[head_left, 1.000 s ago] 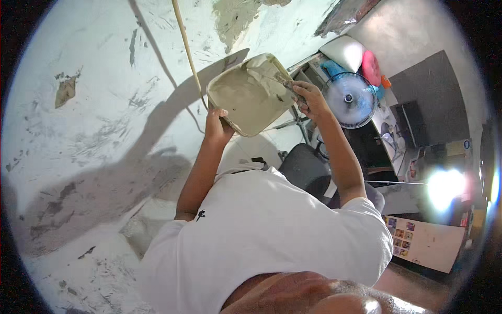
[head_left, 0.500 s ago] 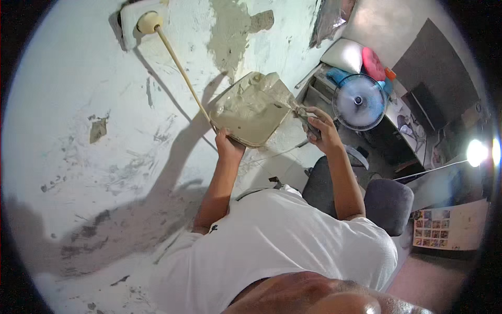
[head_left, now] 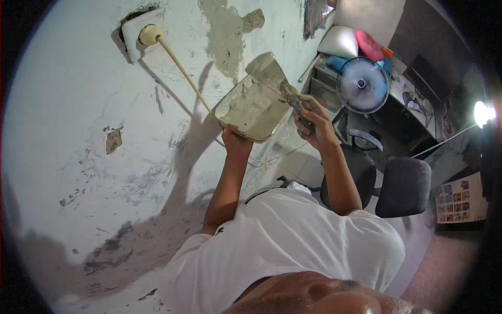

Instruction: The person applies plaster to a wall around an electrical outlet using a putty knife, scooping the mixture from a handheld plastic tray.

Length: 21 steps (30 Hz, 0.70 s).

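Observation:
My left hand [head_left: 237,140] grips the near left rim of a shallow rectangular tray [head_left: 260,139], with the thumb over its edge. Wet grey-beige plaster [head_left: 256,112] is spread inside the tray. My right hand [head_left: 316,123] is closed around the dark handle of a putty knife [head_left: 269,70]. Its wide blade, coated with plaster, points up and left over the tray's far right edge. Whether the blade touches the plaster I cannot tell. The fingertips of my left hand are hidden under the tray.
On the left stands a white wall [head_left: 172,115] with patches and chips; a socket plate with a round plug [head_left: 150,34] trails a cord behind the tray. To the right are a fan [head_left: 362,85], a dark chair [head_left: 402,187], a cluttered desk [head_left: 402,94] and a bright lamp [head_left: 482,114].
The putty knife's blade has come up from the plaster and now stands above the tray's far edge. The plaster lies flatter. My view has shifted slightly.

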Available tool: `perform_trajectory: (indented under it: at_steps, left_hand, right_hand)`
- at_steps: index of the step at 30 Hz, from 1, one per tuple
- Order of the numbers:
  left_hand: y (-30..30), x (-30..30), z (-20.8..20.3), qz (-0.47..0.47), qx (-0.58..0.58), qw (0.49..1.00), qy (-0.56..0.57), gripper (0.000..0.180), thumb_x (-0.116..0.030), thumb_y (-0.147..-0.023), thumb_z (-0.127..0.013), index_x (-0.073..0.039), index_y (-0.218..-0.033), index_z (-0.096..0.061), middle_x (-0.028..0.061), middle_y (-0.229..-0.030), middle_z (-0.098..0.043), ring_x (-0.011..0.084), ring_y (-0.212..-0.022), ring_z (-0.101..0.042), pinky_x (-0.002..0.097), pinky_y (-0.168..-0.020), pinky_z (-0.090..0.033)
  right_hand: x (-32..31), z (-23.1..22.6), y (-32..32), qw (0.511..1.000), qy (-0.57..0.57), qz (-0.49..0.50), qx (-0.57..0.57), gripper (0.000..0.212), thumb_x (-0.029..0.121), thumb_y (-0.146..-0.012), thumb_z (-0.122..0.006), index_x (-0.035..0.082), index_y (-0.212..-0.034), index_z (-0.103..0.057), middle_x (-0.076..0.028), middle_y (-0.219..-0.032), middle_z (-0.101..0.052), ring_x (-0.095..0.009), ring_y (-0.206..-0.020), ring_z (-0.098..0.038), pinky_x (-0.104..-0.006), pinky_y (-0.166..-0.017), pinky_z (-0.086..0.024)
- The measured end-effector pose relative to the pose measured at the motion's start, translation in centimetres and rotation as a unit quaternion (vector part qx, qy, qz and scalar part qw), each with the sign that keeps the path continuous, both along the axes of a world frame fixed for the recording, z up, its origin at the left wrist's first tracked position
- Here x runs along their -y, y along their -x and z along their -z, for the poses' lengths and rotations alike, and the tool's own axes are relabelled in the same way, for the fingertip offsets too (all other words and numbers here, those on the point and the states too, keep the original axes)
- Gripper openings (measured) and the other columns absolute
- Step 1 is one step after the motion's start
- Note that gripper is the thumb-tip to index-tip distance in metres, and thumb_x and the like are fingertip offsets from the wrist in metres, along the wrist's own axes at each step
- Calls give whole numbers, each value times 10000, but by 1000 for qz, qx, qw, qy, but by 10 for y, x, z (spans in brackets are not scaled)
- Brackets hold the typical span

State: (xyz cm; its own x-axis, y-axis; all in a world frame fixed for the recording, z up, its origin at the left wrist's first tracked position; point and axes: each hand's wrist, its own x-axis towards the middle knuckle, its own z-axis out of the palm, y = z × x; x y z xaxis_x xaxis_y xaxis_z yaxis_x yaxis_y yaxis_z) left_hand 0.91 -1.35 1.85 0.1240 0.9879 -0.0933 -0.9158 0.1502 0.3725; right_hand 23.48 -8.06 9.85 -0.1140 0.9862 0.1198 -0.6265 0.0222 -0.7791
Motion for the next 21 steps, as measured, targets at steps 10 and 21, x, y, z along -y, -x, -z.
perform_trajectory:
  at_steps: [10,21]
  left_hand:
    - [0,-1,-3,-18,-58,998,3,637,-198,-755,-520,-56,-1369,-429,162,-1328,-489,360,-1260,-470,560,-1084,-373]
    - [10,-6,0,20,-37,998,36,617,-177,-732,-506,-47,-1330,-433,166,-1298,-470,349,-1236,-468,558,-1062,-384]
  right_hand:
    - [-34,-55,54,974,-96,125,164,426,74,-874,-496,-28,-1288,-494,-54,-730,-534,-95,-444,-430,-258,-378,-361]
    - [-76,-95,148,683,-213,366,595,490,163,-824,-546,-86,-1243,-493,-290,-1012,-628,-425,-952,-612,-472,-835,-486]
